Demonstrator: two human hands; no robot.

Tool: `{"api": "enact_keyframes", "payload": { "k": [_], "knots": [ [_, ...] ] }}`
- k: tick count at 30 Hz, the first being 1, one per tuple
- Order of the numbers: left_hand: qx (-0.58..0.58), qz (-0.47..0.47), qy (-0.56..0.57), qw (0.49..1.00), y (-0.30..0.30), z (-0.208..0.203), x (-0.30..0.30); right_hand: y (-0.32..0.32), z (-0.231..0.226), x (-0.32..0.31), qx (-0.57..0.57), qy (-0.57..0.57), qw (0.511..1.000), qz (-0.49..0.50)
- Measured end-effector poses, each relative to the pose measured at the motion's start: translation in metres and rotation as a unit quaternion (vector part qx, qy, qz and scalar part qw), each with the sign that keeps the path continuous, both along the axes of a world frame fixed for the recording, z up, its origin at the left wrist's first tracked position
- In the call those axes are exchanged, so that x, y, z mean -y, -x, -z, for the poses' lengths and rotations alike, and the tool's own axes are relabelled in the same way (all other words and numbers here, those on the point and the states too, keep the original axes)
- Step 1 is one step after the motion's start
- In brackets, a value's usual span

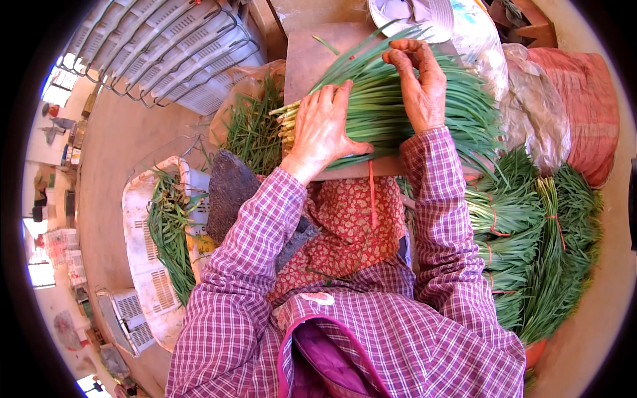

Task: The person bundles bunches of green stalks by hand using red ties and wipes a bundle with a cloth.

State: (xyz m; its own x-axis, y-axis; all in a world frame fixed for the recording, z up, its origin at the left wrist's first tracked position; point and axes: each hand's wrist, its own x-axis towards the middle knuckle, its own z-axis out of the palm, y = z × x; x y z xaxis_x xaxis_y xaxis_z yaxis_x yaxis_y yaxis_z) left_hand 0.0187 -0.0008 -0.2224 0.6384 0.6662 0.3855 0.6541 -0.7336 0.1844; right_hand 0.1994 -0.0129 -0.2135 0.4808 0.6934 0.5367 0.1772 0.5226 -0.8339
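Loose chive bundle point(391, 113) lies across the board point(312, 60) on the lap. Left hand point(322, 129) flat, fingers spread, pressing near the root ends; right hand point(419, 86) flat on the leaves. Risk: untied stalks likely fan out or slide off the board edge if pressure lifts.

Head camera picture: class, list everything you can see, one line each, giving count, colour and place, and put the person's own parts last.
Loose bunch of long green chives: one, green, on the board under both hands.
Flat brown wooden board: one, brown, in front of the person.
Tied chive bundles with red bands: several, green, stacked at the right.
White plastic crate with chive scraps: one, white, at the left.
Stacked white wire-handled baskets: several, white, upper left.
Red mesh sack: one, red, upper right.
Red string: one, red, hanging off the board's near edge.
Left hand: flat on the chives' pale ends.
Right hand: fingers spread on the leaves.
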Motion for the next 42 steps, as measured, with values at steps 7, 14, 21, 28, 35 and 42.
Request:
{"api": "enact_keyframes", "payload": {
  "k": [7,14,21,28,35,42],
  "knots": [
    [0.004,0.003,-0.011,1.000,0.005,0.008,-0.005,-0.009,0.008,0.094,0.387,0.018,0.922,0.020],
    [-0.010,0.004,-0.013,1.000,-0.001,0.006,-0.009,0.010,0.070,0.133,0.575,0.120,0.804,-0.095],
    [-0.016,-0.006,-0.001,1.000,-0.001,0.002,-0.007,0.020,0.051,0.117,0.476,0.010,0.879,-0.025],
    [-0.054,0.013,0.082,0.995,0.008,-0.015,-0.021,0.009,0.006,0.062,0.512,-0.089,0.846,0.120],
    [-0.075,0.038,0.099,0.992,0.006,-0.014,-0.016,-0.012,0.014,0.008,0.498,-0.037,0.866,-0.026],
    [-0.011,0.054,0.403,0.914,0.010,-0.063,-0.101,-0.010,0.031,0.008,0.441,0.023,0.896,-0.050]
  ]
}}
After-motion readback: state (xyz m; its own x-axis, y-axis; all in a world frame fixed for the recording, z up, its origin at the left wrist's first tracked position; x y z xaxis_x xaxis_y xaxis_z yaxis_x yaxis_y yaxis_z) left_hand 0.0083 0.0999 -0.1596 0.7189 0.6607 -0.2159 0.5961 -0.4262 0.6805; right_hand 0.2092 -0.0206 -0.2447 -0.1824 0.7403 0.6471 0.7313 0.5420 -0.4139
